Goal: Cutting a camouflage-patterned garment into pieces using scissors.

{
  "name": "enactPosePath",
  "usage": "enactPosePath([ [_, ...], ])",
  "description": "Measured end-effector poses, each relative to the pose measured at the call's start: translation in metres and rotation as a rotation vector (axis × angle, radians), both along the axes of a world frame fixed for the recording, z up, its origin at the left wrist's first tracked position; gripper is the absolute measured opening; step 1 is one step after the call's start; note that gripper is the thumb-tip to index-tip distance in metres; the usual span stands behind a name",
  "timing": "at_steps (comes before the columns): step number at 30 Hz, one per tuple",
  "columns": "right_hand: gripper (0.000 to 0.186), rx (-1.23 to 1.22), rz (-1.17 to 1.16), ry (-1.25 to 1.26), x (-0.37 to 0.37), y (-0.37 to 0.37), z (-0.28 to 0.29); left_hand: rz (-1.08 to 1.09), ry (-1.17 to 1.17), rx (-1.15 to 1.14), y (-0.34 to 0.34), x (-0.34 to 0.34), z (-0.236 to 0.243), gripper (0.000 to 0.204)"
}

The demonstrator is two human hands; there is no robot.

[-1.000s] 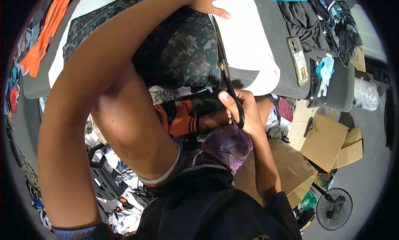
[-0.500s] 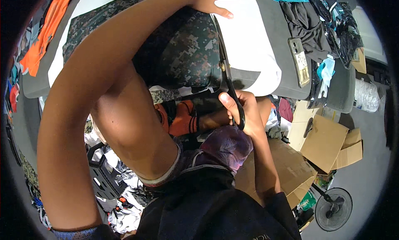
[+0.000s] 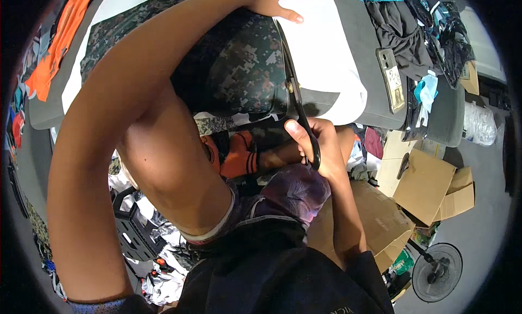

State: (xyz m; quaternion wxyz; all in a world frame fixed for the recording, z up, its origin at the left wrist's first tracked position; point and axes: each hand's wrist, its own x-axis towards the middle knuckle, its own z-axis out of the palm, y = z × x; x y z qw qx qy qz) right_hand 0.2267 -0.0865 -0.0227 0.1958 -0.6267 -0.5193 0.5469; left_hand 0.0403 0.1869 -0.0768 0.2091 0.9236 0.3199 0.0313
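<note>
One pair of black-handled shears (image 3: 290,89) lies along the right edge of a digital-camouflage cloth (image 3: 247,61), its long axis running away from the body and leaning slightly left, the handles nearest the lap. The right hand (image 3: 325,146) is the nearer one, its fingers curled around the handles with the thumb up on the left side. The left hand (image 3: 267,1) lies beyond the tips with thumb and fingers spread, palm down on a white cloth (image 3: 318,47) and grasping nothing that shows; its forearm arches across the camouflage cloth. How far the blades are parted I cannot tell. The camouflage cloth is left of the blades, over the white one, which shows on both sides of it. The right hand sits just off the front edge of a grey padded seat (image 3: 376,114), above the person's lap. Right of the blades the white cloth stretches flat, then a bare grey strip leads to a phone (image 3: 391,79) beside crumpled dark shorts (image 3: 392,34). Farther right, near the floor, are an open cardboard box (image 3: 425,178) and a round fan (image 3: 436,273).
</note>
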Motion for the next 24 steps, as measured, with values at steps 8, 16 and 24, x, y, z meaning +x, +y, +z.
enactPosePath([
  [8,0.054,0.022,0.024,-0.035,0.005,0.002,-0.001,-0.013,-0.059,-0.081,0.004,0.001,-0.007,0.081],
  [16,0.049,0.049,0.074,-0.04,0.01,0.005,-0.001,-0.008,-0.052,-0.009,0.003,0.001,-0.007,0.08],
  [24,0.044,0.061,0.118,-0.054,0.013,0.005,-0.001,-0.031,-0.101,-0.046,0.0,0.0,-0.005,0.081],
])
